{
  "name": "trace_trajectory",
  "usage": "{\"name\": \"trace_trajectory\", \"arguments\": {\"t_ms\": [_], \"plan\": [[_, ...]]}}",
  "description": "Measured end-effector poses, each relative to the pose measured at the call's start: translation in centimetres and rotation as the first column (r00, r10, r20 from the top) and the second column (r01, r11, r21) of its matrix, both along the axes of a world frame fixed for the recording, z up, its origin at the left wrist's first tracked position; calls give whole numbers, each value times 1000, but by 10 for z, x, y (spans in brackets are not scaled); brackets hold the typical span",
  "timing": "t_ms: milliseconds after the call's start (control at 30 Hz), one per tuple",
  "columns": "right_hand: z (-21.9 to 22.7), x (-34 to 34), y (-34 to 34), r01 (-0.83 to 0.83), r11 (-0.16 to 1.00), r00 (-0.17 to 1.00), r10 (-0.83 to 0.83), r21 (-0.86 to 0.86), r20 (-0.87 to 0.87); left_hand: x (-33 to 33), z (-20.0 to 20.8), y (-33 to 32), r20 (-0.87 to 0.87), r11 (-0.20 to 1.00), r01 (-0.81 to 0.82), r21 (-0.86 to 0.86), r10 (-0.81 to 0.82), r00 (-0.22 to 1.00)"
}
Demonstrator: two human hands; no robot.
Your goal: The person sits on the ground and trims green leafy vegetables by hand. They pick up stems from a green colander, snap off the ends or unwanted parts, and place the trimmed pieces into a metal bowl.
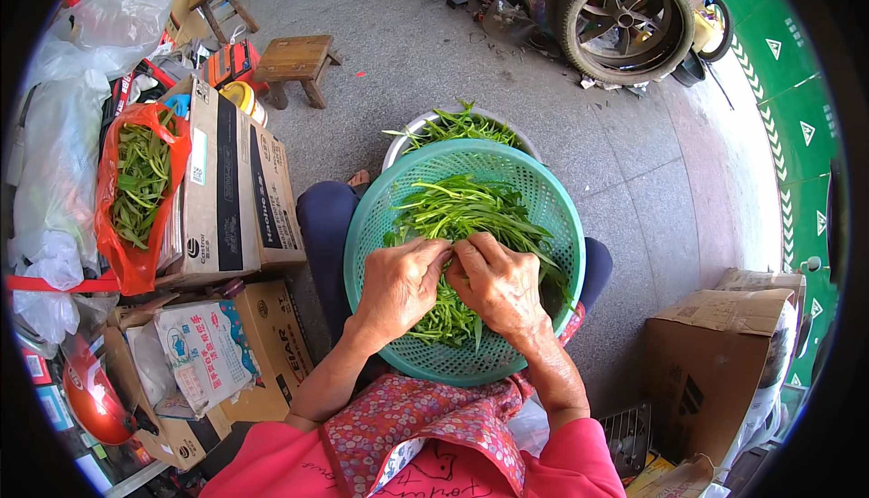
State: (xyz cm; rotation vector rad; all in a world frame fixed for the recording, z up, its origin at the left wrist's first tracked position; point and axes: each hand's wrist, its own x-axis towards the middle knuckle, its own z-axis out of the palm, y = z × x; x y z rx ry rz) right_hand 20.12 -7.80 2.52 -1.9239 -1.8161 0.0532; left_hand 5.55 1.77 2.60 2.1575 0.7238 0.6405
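A green plastic colander (362, 226) rests on my lap. Long-stemmed leafy greens (471, 213) lie across its far half, and short broken pieces (448, 321) are heaped in the near half. My left hand (398, 285) and my right hand (498, 285) meet over the colander's middle, fingers bent and pinched together. Between the fingertips a bit of green stem shows; most of it is hidden by the fingers. Just beyond the colander, a metal basin (395, 149) holds more leafy greens (466, 125), partly covered by the colander's rim.
At left, a red plastic bag (109, 217) of leaves hangs beside stacked cardboard boxes (222, 181). A wooden stool (294, 59) stands farther back. Wheels with tyres (625, 23) lie at far right, and a cardboard box (706, 371) stands near right.
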Motion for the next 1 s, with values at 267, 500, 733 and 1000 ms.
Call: {"name": "trace_trajectory", "arguments": {"t_ms": [267, 500, 733, 1000], "plan": [[-29, 30, 2, 480, 865, 303, -320, -146, -898, -4, -8, 2, 91, 921, 16, -390, 21, 996], [-1, 48, -15, 267, 905, 250, -398, -332, -883, -8, -19, 7, 108, 807, 27, -590, 46, 993], [-9, -7, -17, -22, 999, 915, 9, -29, -403, -9, -20, 5, 54, 805, 4, -594, 35, 998], [-18, -12, -10, 85, 996, 818, -55, 27, -573, -15, -21, -5, 154, 650, 52, -758, 101, 983]]}}
